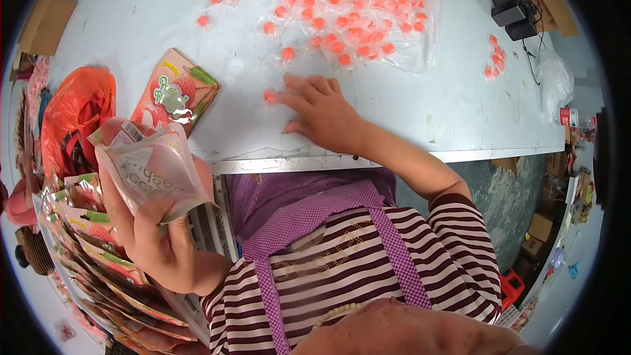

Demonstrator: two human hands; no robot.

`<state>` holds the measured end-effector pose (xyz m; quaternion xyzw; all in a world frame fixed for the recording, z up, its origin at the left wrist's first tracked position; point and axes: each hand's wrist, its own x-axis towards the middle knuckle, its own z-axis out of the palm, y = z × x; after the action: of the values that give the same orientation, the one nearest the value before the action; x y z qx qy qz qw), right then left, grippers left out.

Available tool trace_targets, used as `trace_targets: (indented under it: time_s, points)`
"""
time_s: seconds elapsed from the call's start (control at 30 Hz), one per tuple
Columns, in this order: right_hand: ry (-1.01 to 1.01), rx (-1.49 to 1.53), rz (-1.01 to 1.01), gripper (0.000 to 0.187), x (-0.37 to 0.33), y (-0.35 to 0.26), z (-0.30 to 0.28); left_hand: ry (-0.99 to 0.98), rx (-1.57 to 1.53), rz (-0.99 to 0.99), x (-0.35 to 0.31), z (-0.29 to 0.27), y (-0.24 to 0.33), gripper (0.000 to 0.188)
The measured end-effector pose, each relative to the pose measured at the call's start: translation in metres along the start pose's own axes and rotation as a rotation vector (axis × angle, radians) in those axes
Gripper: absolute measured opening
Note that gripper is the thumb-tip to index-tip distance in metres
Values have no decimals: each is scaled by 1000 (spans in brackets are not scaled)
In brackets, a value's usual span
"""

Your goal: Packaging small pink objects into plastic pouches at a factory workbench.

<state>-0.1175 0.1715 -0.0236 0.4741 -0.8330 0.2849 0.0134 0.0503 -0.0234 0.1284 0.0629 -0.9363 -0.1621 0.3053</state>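
Note:
My left hand point(154, 243) grips a pink-and-clear pouch point(154, 171), held up at the left in front of the table edge with its mouth tilted upward. My right hand point(322, 108) is low over the white table, fingers spread, and one fingertip reaches a small clear-wrapped red candy point(269, 96). Whether that finger touches the candy or only comes close, I cannot tell. Beyond this hand lies a large pile of the same wrapped candies point(348, 20) on clear plastic sheeting. A printed pink pouch point(174, 92) rests on the table behind the held one.
Many printed pouches point(125, 269) stand in a row at my lower left. An orange plastic bag point(75, 112) sits beside them. Black power adapters point(513, 10) and a small candy cluster point(495, 59) are at the right. A cardboard box point(47, 24) is at the far left.

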Motion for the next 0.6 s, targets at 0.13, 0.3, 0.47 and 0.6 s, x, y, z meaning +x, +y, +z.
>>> trace_targets:
  time_s: [0.13,0.3,0.47,0.6]
  points:
    - [221,-94,-21,49,-1,22,-11,-17,-28,-49,-4,1,-3,10]
    - [196,-226,216,52,-2,40,-22,-53,-114,-59,-4,7,-5,13]
    - [175,-232,157,44,-8,38,-20,-56,-151,-41,-5,11,-9,13]
    - [167,-143,121,39,-9,34,-23,-53,-123,-26,-4,10,-10,14]
